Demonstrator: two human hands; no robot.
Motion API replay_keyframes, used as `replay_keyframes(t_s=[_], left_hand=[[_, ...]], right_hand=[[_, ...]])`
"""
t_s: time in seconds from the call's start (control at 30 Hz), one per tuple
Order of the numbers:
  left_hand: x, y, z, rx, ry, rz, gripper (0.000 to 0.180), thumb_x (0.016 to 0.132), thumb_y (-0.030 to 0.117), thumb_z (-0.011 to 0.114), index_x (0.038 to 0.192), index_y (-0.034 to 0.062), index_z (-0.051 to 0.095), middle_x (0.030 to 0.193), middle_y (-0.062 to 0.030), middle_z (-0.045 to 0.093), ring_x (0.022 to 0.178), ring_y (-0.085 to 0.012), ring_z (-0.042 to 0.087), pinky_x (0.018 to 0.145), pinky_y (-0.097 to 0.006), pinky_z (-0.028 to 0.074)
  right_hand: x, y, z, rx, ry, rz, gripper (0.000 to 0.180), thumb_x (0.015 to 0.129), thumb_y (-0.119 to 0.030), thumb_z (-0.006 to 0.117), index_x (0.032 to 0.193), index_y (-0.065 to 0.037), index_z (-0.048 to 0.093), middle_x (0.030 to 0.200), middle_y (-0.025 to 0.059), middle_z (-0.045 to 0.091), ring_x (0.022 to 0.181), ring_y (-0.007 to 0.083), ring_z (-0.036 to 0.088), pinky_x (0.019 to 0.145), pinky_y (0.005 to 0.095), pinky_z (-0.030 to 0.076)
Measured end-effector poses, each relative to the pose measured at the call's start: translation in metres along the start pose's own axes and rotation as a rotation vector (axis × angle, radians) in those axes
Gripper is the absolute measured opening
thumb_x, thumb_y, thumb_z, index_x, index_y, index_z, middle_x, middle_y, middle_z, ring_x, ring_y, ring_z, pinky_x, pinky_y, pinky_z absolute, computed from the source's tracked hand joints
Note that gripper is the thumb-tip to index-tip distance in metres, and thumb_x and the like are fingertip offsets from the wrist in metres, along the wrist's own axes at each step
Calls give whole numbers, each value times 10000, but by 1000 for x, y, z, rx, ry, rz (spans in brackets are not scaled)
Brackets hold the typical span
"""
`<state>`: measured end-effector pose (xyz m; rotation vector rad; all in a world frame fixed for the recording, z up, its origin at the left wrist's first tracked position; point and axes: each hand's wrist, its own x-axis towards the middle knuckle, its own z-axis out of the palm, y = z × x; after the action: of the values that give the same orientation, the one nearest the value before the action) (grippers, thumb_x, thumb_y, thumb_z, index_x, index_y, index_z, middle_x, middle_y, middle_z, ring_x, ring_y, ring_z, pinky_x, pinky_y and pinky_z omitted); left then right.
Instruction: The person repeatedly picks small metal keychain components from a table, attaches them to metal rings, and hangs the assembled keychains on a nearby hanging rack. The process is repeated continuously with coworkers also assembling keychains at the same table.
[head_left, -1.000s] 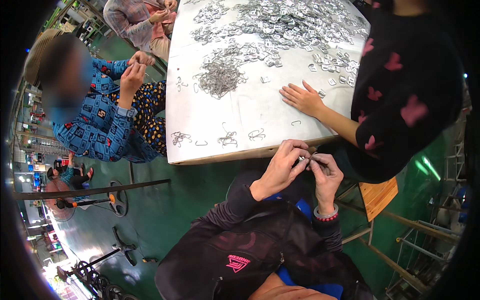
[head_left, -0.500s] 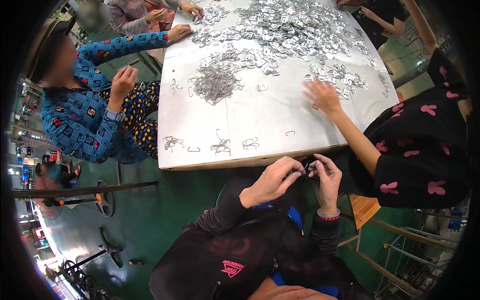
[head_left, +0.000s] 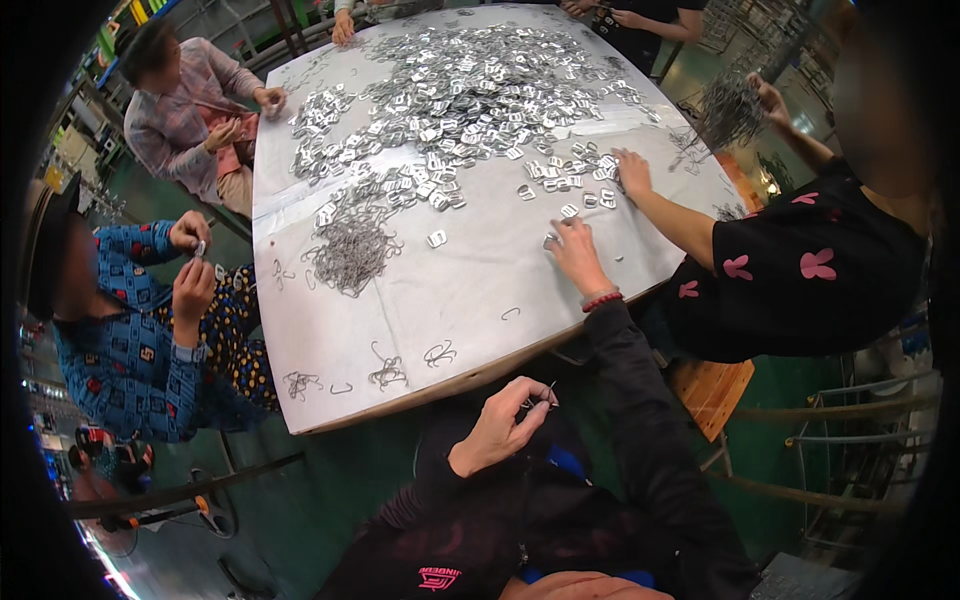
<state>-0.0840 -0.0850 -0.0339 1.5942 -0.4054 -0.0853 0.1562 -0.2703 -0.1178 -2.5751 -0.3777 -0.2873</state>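
Note:
My left hand (head_left: pixel 503 428) is closed just off the table's near edge, pinching a thin bent wire hook (head_left: pixel 553 396) whose end sticks out past the fingertips. My right hand (head_left: pixel 579 260), with a red beaded bracelet at the wrist, reaches over the white tabletop (head_left: pixel 470 290). Its fingertips close on a small silver metal buckle (head_left: pixel 549 240). Another buckle (head_left: pixel 570 211) lies just beyond the fingers. A lone wire hook (head_left: pixel 511 313) rests nearer the table edge, and small bunches of hooks (head_left: pixel 387 372) lie along that edge to the left.
A large heap of silver buckles (head_left: pixel 480 100) covers the far table, with a tangled pile of wire hooks (head_left: pixel 352 248) at left. Beside me on the right, a co-worker's hand (head_left: pixel 632 172) touches buckles while the other lifts a bundle of hooks (head_left: pixel 730 108). More people sit around the table.
My right hand has left my left hand and reached forward onto the table. The view has turned. The co-worker at right has moved a hand to the buckles; the one at left brought both hands together.

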Motion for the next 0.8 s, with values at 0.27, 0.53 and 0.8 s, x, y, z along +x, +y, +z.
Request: replay_keyframes(t_s=[0.27, 0.53, 0.8], left_hand=[[1, -7, -3, 21, -5, -22, 78, 884, 35, 577, 951, -3, 589, 905, -114, 615, 837, -236, 621, 733, -312, 483], [-5, 2, 1, 38, -5, -6, 52, 885, -5, 557, 933, -18, 575, 893, -90, 625, 842, -169, 610, 807, -288, 481], [-11, 6, 10, 59, 17, -6, 76, 879, 28, 569, 946, 3, 593, 877, -100, 609, 794, -202, 615, 699, -293, 478]], right_hand=[[-31, -9, 1, 292, -33, 187, 307, 700, -20, 717, 1001, 6, 660, 805, 139, 645, 660, 252, 624, 615, 336, 512], [-78, -17, -20, 1013, 45, 541, 330, 803, 2, 655, 1117, 92, 606, 771, 74, 649, 589, 94, 571, 550, 211, 460], [-121, -55, -57, 1423, 20, 449, 291, 788, 27, 650, 1070, 38, 579, 852, 72, 641, 752, 110, 600, 657, 212, 467]])
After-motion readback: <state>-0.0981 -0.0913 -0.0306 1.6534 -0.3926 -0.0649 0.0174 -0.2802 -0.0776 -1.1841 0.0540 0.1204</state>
